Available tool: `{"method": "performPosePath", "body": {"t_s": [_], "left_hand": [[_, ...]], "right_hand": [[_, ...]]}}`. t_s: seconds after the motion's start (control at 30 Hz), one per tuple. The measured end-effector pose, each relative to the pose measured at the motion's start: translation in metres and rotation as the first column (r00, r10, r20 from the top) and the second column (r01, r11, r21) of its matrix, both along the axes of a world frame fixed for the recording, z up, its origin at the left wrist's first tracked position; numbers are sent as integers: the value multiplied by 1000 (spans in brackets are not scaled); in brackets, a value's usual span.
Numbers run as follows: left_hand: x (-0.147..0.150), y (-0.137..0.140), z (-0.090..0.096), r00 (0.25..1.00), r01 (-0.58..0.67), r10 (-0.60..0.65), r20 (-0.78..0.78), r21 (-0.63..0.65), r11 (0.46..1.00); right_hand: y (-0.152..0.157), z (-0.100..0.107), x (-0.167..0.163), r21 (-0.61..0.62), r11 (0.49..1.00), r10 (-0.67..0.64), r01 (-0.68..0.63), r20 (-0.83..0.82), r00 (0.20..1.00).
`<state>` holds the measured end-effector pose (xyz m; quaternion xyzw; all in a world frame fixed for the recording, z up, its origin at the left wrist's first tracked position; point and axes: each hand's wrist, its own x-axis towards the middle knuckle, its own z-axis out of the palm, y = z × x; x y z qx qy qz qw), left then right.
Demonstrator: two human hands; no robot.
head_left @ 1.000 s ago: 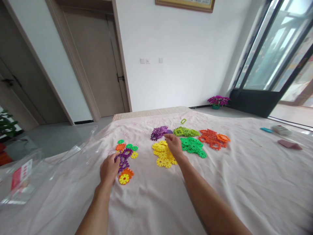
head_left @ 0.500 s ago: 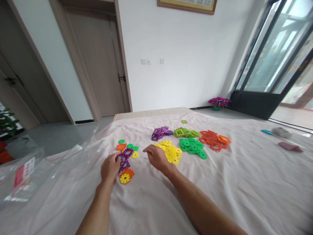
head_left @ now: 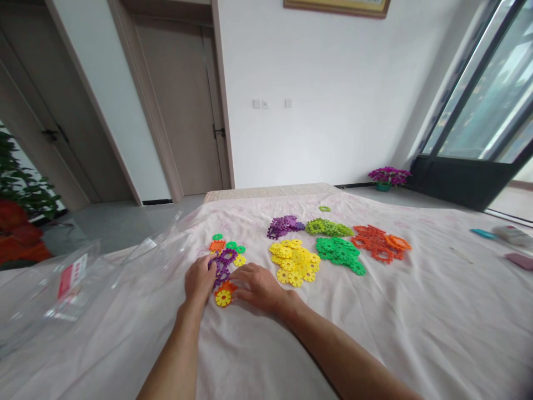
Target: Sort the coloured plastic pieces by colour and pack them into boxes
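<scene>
My left hand [head_left: 200, 282] rests at the left side of a small mixed pile, its curled fingers gripping the edge of the purple plastic linking pieces [head_left: 223, 273]. From the other side my right hand [head_left: 259, 286] reaches in, fingers apart, palm down. Its fingertips are over an orange linking piece [head_left: 227, 285] and close to a yellow slotted disc [head_left: 224, 299]; whether they touch is unclear. Behind the purple pieces lie an orange square piece [head_left: 217, 246], small green discs [head_left: 231, 245] and another yellow disc [head_left: 240, 260].
Sorted heaps of yellow discs [head_left: 295, 262], green discs [head_left: 339, 253], purple pieces [head_left: 283, 225], light green pieces [head_left: 328, 227] and orange pieces [head_left: 378, 243] lie on the pale cloth [head_left: 416, 322]. A clear plastic bag [head_left: 100, 278] is at left, a blue item [head_left: 483, 233] at right.
My right hand has moved left and nearer to me, from beside the yellow heap to the orange piece. My left hand stays at the purple pieces. The view has turned slightly left.
</scene>
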<state>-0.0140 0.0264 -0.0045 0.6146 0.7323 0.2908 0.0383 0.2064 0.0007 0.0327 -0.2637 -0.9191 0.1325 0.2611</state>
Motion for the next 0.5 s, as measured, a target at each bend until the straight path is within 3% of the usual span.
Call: {"method": "performPosePath", "body": {"t_s": [0.37, 0.5], "left_hand": [[0, 0, 0, 1000, -1, 1, -20, 9, 1000], [1, 0, 0, 1000, 4, -4, -11, 21, 1000]], "right_hand": [[-8, -9, -21, 84, 996, 17, -30, 147, 989], [-11, -7, -20, 79, 995, 43, -53, 127, 991]]}}
